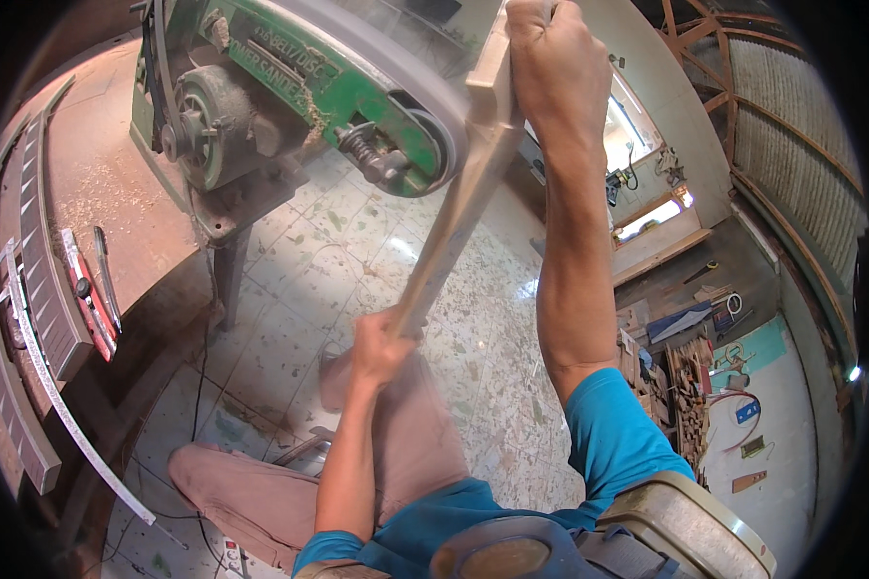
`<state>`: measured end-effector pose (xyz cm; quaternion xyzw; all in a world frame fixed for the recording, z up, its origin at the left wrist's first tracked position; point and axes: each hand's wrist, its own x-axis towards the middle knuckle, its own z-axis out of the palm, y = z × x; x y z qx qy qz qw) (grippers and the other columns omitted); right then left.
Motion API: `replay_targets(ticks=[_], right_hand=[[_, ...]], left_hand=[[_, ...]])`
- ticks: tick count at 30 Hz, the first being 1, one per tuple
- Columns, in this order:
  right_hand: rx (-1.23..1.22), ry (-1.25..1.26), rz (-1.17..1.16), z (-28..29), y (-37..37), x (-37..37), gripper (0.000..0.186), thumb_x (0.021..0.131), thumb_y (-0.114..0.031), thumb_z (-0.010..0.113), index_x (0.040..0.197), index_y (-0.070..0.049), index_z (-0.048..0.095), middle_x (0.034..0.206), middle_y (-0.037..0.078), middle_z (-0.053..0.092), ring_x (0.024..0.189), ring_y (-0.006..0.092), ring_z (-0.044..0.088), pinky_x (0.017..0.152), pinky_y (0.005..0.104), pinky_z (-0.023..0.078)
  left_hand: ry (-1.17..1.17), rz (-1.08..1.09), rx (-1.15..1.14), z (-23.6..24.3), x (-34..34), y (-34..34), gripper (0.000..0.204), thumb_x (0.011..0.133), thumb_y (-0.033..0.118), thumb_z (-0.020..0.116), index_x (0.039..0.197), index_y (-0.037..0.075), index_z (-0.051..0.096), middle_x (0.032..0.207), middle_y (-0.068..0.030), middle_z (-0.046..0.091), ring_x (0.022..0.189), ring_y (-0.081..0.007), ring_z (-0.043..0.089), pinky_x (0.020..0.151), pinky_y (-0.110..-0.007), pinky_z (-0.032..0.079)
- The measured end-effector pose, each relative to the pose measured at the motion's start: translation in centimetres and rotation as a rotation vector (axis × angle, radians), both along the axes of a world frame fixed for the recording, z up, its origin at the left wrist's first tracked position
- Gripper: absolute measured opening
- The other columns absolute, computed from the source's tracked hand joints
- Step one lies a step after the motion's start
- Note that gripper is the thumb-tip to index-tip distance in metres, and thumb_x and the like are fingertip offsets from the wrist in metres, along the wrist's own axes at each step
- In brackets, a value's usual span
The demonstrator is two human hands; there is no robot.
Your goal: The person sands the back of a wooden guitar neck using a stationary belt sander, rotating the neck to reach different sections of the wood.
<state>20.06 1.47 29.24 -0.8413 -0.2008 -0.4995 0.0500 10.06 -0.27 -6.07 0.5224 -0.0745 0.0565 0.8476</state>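
Observation:
My right hand [560,69] is closed around the upper end of a long, pale shaped wooden piece [461,207]. Lower down, my left hand [381,347] wraps around the narrow end. The wood slants between both hands, thicker and stepped near the top. Its upper part lies against or very close to the rounded end of the grey sanding belt [449,125] on a green belt sander [290,87]; whether they touch I cannot tell. My fingers hide both ends of the wood.
On the brown bench [154,222] at left lie sawdust, a red utility knife [89,299], a dark slim tool [106,275] and a metal ruler [63,396]. Long strips [53,289] run along it. A cable [203,386] hangs to the tiled floor. Wood offcuts [695,396] are piled right.

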Motion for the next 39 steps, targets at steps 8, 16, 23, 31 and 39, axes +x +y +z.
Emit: replay_targets(ticks=[8, 16, 23, 31, 39], right_hand=[[-0.077, -0.054, -0.304, -0.1, 1.0, -1.6, 0.049, 0.1, -0.04, 0.051, 0.103, 0.007, 0.067, 0.088, 0.033, 0.07, 0.087, 0.052, 0.07, 0.08, 0.0587, 0.055], [-0.071, 0.004, 0.0, 0.4, -0.6, 1.0, 0.05, 0.101, -0.039, 0.05, 0.105, 0.008, 0.067, 0.083, 0.032, 0.069, 0.081, 0.0482, 0.071, 0.074, 0.0552, 0.055], [0.209, 0.458, 0.684, -0.2, -0.9, 1.9, 0.059, 0.105, -0.053, 0.045, 0.117, 0.002, 0.065, 0.074, 0.01, 0.068, 0.064, 0.0201, 0.067, 0.06, 0.0337, 0.055], [0.455, 0.658, 0.932, -1.3, -0.4, 1.0, 0.07, 0.101, -0.067, 0.047, 0.123, -0.001, 0.06, 0.078, 0.009, 0.067, 0.06, 0.0156, 0.066, 0.054, 0.0278, 0.054], [0.308, 0.548, 0.794, -1.1, -0.7, 2.3, 0.066, 0.104, -0.065, 0.044, 0.113, -0.002, 0.063, 0.072, 0.005, 0.063, 0.06, 0.0125, 0.063, 0.052, 0.0275, 0.052]], left_hand=[[0.058, -0.369, -0.235, 0.3, 0.2, 0.6, 0.045, 0.067, 0.016, 0.072, 0.103, -0.01, 0.074, 0.084, -0.0129, 0.072, 0.072, -0.0168, 0.064, 0.063, -0.03, 0.048], [0.02, -0.221, -0.116, 0.7, -0.1, 0.6, 0.043, 0.059, 0.01, 0.059, 0.096, -0.008, 0.068, 0.085, -0.0149, 0.07, 0.07, -0.0227, 0.064, 0.063, -0.034, 0.05], [0.059, 0.223, 0.234, 2.6, -2.5, -0.8, 0.024, 0.069, 0.009, 0.061, 0.088, -0.005, 0.061, 0.083, -0.0279, 0.063, 0.075, -0.0474, 0.061, 0.069, -0.048, 0.049], [0.009, 0.458, 0.282, 1.5, -3.3, -1.8, 0.023, 0.068, 0.003, 0.058, 0.09, 0.0, 0.057, 0.085, -0.0271, 0.06, 0.083, -0.0524, 0.057, 0.074, -0.054, 0.047], [0.006, 0.306, 0.178, 2.1, -2.7, -0.8, 0.023, 0.068, 0.005, 0.059, 0.088, -0.003, 0.062, 0.081, -0.0276, 0.063, 0.078, -0.0511, 0.06, 0.07, -0.05, 0.05]])
